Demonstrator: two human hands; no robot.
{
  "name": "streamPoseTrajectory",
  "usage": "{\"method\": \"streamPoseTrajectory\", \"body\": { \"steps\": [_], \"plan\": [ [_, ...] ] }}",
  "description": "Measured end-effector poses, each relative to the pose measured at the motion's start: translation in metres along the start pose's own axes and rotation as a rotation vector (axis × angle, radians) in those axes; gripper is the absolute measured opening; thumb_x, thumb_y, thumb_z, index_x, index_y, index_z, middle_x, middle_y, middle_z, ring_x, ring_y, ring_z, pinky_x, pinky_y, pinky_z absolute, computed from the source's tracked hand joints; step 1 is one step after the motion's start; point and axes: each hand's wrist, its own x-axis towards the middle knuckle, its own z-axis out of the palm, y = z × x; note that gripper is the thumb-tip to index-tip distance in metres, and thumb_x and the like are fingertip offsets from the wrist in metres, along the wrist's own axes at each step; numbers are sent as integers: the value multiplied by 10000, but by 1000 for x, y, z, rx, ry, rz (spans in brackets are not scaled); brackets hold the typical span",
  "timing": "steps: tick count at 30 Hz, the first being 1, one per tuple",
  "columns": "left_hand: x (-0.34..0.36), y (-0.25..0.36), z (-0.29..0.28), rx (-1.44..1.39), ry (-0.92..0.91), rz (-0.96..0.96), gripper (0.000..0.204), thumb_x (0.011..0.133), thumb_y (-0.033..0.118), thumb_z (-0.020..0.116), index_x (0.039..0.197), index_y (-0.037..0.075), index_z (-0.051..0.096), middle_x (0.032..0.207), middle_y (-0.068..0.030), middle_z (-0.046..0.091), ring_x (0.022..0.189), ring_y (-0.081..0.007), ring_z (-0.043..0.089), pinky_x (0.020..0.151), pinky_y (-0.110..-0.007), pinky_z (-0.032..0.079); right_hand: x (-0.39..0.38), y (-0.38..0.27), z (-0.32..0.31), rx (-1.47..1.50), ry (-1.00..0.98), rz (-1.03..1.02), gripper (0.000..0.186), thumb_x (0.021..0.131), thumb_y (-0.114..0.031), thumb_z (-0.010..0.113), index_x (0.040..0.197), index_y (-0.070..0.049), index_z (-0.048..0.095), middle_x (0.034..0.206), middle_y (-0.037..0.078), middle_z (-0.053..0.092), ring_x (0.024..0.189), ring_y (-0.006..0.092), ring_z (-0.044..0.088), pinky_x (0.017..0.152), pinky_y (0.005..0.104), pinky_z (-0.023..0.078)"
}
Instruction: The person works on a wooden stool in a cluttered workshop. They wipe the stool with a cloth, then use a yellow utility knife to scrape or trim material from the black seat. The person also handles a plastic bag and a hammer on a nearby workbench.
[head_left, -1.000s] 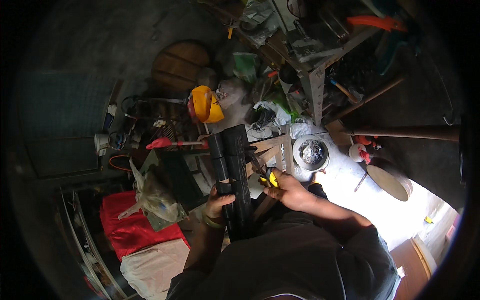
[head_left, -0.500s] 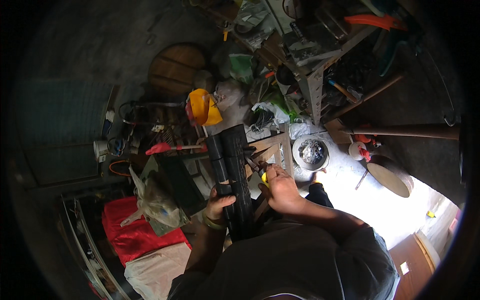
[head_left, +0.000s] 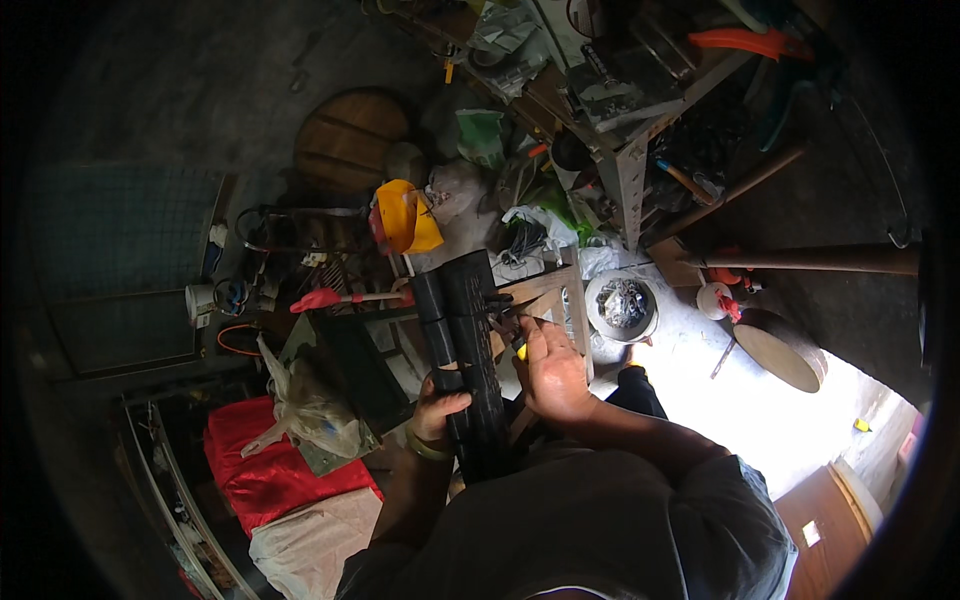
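Currently, the black double-tube piece [head_left: 474, 345] is held left of the pale bucket [head_left: 618, 336]; the right hand [head_left: 558, 374], just below-left of the bucket, is closed round a yellow-handled tool [head_left: 521, 352], and the left hand [head_left: 436, 408], farther left, grips the piece. Judgement: firm left grip, tool's metal end square to the side stub [head_left: 498, 299]; contact unclear. No legible lettering on piece or tool.

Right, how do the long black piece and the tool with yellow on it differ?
The black piece is long and bulky; the tool's visible part is much smaller. The black piece is mostly dark, while the tool shows a yellow patch. The left hand holds the black piece; the right hand largely covers the tool. Both are hand-held.
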Motion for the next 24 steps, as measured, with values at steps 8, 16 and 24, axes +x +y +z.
{"method": "streamPoseTrajectory", "body": {
  "steps": [8,16,24],
  "plan": [
    [-5,-5,-8,85,28,3,485,719,111,648,1154,-54,511,986,-143,617,860,-240,631,761,-342,529,-3,-2,10,-6,-10,52,542,781,-94,610,1262,58,413,1010,216,499,910,376,527,749,434,463],
    [-10,-10,-13,63,17,2,482,722,139,662,1138,-56,515,975,-140,611,845,-234,628,744,-338,528,-6,0,17,-97,25,-62,448,688,-40,581,1106,68,462,938,204,511,850,360,555,593,398,512],
    [-17,-15,-25,-53,-32,0,385,757,-7,579,1141,-14,556,1016,-144,636,887,-245,645,784,-365,539,-7,4,-1,290,-314,103,306,845,-136,634,1048,15,461,846,196,581,624,317,614,589,391,475]
  ]
}}
